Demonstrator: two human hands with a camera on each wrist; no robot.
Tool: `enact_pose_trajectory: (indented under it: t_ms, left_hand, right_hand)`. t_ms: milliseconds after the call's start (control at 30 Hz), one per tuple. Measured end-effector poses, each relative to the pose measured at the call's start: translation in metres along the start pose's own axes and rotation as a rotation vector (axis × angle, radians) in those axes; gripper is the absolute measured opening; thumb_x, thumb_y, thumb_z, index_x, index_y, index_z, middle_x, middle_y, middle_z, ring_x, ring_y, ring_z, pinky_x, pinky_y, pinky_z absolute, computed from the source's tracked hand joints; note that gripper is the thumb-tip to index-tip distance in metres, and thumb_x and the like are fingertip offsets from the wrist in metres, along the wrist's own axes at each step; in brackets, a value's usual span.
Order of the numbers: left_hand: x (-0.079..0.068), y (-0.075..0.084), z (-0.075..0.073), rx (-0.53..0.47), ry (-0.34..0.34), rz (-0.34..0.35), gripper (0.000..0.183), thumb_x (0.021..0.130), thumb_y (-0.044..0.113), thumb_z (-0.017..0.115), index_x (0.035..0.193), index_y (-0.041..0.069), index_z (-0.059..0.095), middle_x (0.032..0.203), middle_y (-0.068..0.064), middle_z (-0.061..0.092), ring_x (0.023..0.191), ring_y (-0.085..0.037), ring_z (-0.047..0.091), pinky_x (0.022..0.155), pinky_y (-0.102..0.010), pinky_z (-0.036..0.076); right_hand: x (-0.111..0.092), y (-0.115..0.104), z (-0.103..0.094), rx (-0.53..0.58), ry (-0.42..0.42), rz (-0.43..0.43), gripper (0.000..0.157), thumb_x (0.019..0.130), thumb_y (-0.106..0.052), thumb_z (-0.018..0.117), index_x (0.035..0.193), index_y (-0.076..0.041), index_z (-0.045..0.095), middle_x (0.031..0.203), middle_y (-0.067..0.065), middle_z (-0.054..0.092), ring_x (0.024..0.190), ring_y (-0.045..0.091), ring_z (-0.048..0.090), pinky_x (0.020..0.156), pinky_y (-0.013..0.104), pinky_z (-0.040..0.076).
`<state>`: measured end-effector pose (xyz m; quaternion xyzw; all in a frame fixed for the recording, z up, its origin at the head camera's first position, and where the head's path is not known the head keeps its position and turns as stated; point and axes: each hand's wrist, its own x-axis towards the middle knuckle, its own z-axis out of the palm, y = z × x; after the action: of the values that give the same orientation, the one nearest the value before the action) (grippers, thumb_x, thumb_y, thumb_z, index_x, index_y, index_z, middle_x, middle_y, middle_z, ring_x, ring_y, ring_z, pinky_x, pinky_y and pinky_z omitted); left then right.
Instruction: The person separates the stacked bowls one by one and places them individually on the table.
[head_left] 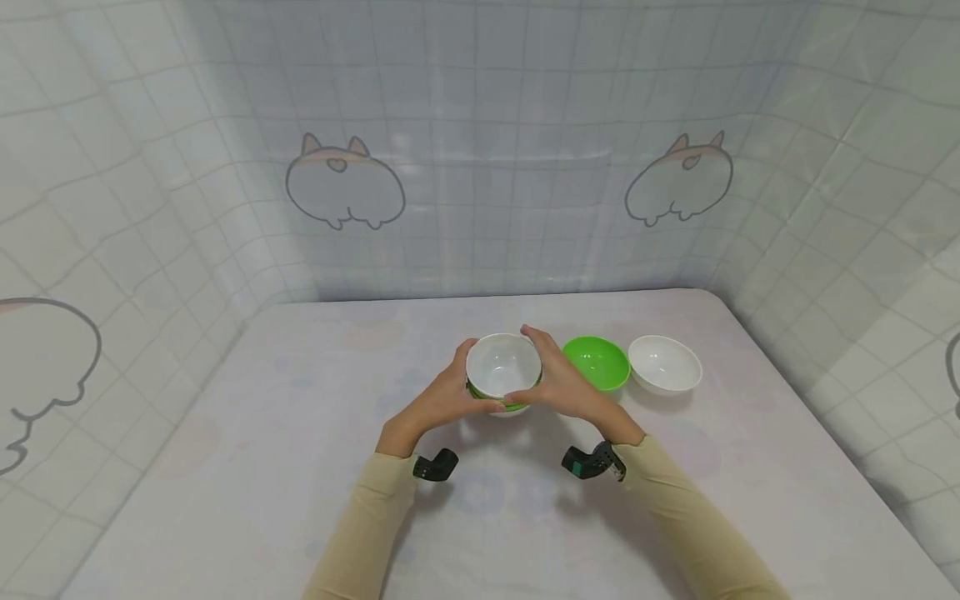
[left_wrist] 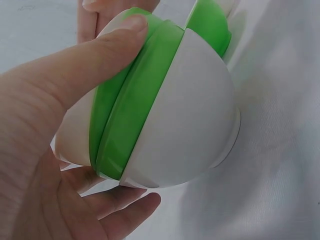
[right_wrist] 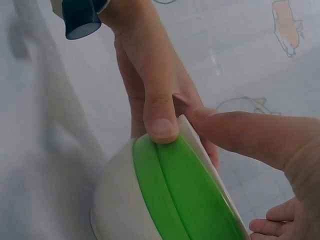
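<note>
A nested stack of bowls stands between my two hands in the head view, with a white bowl [head_left: 502, 363] on top. Green bowls [left_wrist: 145, 100] form the middle layers, and another white bowl [left_wrist: 187, 110] is lowest. My left hand [head_left: 444, 392] grips the stack from the left, its thumb on the green layers and its fingers round the other side. From the right, my right hand [head_left: 564, 385] holds the upper white bowl, thumb at its near rim. Whether the stack's foot touches the table cannot be told.
Right of the stack, a green bowl [head_left: 596, 362] sits upright on the pale cloth-covered table [head_left: 300, 467]. A white bowl [head_left: 665, 365] stands beside it, farther right. Patterned curtains [head_left: 480, 208] hang behind the table and at both sides.
</note>
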<state>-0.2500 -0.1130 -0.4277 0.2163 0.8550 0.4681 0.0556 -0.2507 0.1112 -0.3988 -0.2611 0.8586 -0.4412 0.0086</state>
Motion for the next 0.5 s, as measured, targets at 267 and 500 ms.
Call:
enact_pose_trajectory:
  t_ms: [267, 500]
  left_hand:
    - [0.0005, 0.001, -0.0014, 0.01, -0.011, -0.017, 0.103, 0.075, 0.039, 0.083, 0.15, 0.017, 0.016, 0.141, -0.003, 0.04, 0.122, -0.019, 0.047, 0.096, -0.045, 0.043]
    - [0.0012, -0.0003, -0.0023, 0.042, -0.018, -0.034, 0.1, 0.074, 0.046, 0.082, 0.148, 0.013, 0.024, 0.135, -0.002, 0.046, 0.117, -0.015, 0.05, 0.095, -0.041, 0.044]
  right_hand:
    - [0.0043, 0.001, 0.0034, -0.034, -0.03, -0.001, 0.114, 0.067, -0.034, 0.089, 0.152, -0.001, 0.02, 0.151, 0.019, 0.028, 0.125, 0.035, 0.043, 0.093, 0.053, 0.045]
    - [0.0084, 0.0058, 0.0053, -0.007, -0.059, 0.021, 0.11, 0.069, -0.035, 0.088, 0.15, 0.001, 0.024, 0.144, 0.02, 0.037, 0.119, 0.032, 0.048, 0.092, 0.048, 0.046]
